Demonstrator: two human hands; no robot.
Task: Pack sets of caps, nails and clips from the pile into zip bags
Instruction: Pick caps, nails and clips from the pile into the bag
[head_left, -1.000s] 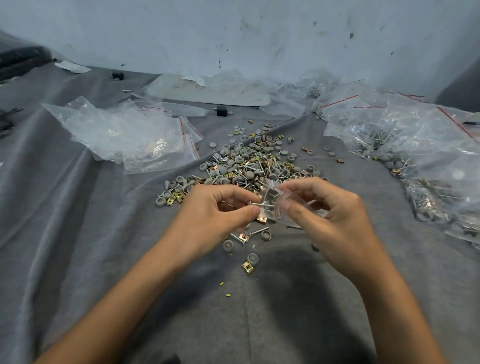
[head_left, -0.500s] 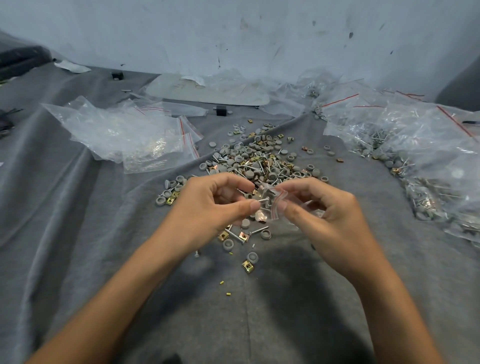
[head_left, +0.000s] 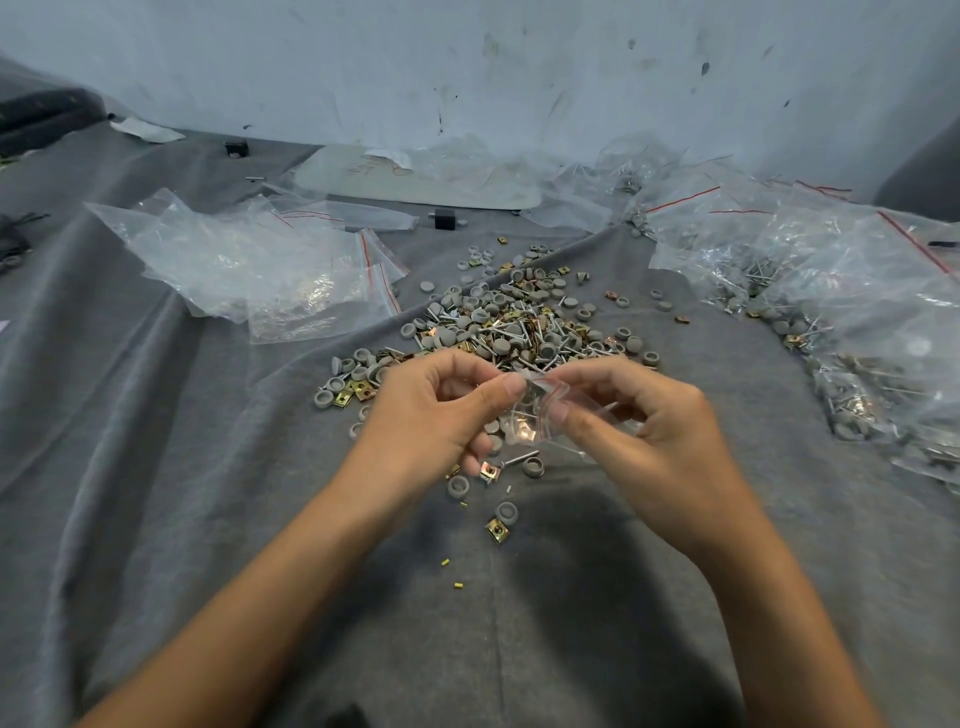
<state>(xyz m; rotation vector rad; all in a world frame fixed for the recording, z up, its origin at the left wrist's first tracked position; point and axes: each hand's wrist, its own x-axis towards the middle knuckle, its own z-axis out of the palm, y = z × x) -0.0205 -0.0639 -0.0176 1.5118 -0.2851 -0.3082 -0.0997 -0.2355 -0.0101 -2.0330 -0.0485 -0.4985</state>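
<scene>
A small clear zip bag (head_left: 530, 415) with a red strip hangs between my two hands, above the near edge of the pile (head_left: 519, 322) of grey caps, nails and brass clips. My left hand (head_left: 431, 415) pinches the bag's mouth at its left side with thumb and curled fingers. On the right side my right hand (head_left: 639, 431) pinches the same bag, thumb on top. Nails show through the plastic inside the bag. A few loose caps and clips (head_left: 498, 519) lie on the grey cloth just below my hands.
Empty zip bags (head_left: 260, 270) lie in a heap at the left. Filled bags (head_left: 857, 312) are piled at the right. A flat pale board (head_left: 415, 182) sits by the back wall. Grey cloth (head_left: 156, 467) covers the whole surface.
Both hands have lifted slightly and drawn together at the bag's mouth. The nails that my left hand held at the opening are now inside the bag.
</scene>
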